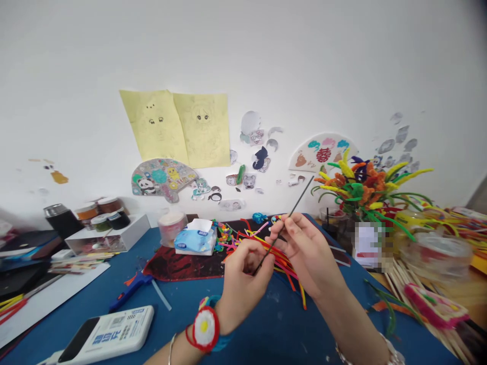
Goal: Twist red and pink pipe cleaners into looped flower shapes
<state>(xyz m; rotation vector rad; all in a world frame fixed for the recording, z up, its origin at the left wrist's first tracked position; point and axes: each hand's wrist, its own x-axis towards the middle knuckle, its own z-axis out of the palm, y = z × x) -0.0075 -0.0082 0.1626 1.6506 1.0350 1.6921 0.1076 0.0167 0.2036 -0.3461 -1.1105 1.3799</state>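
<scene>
A pale wall (266, 50) bearing two yellow drawing sheets (158, 132) rises behind a blue tabletop (281, 324). Toward the far edge, a dark red cloth (171, 266) lies partly under coloured pipe cleaners (256, 235), with a tissue pack (196, 238) near its left end. A blue glue gun (129, 291) and a white device (108, 332) occupy the left; a multicoloured bouquet (357, 190) stands near the right edge. Blue surface shows below the hands, extending to the cloth's near edge. Above it, the left hand (245, 274) pinches the lower end of a thin dark stem (302, 197); the right hand (304, 248) pinches it higher up, its free tip slanting up and right before the wall.
</scene>
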